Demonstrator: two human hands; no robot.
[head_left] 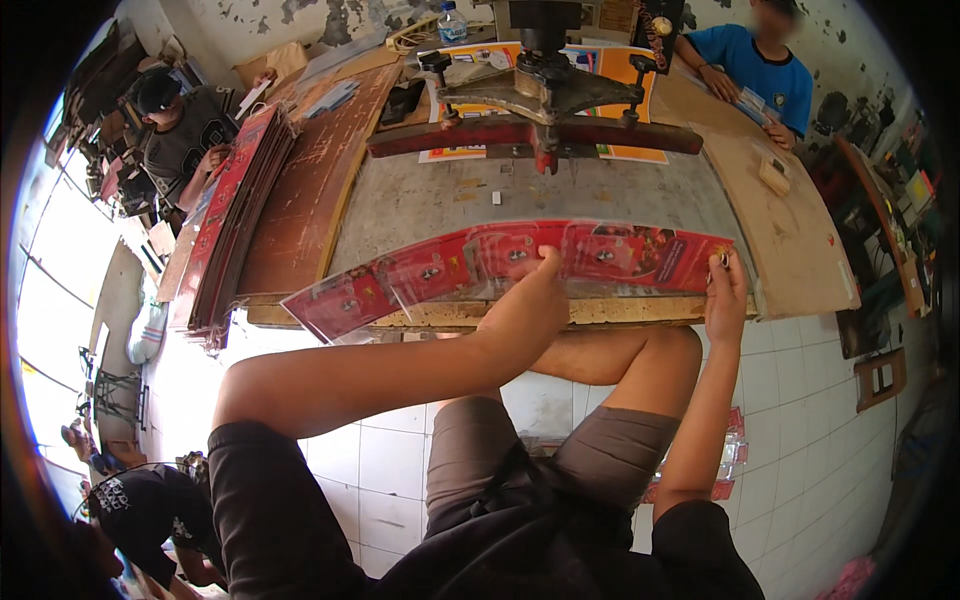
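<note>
A long red printed strip [430,265] of joined panels, with a glossy clear covering, lies along the near edge of the press bed [420,195]. Its left end overhangs the wooden front edge. My left hand [530,305] is closed at the strip's middle, one digit over its face and the other fingers partly hidden. At the right end, my right hand [727,285] pinches the strip's corner between thumb and fingers. Something small and gold-coloured shows at those fingertips. Above the bed hangs a heavy metal press head [540,135] with a red-edged crossbar.
A stack of red printed boards [235,215] stands on the brown board at left. A small white piece [496,198] rests on the bed. Colourful sheets [640,85] and a water bottle [452,24] are behind the press. Co-workers sit at far left and far right; another bends down lower left.
</note>
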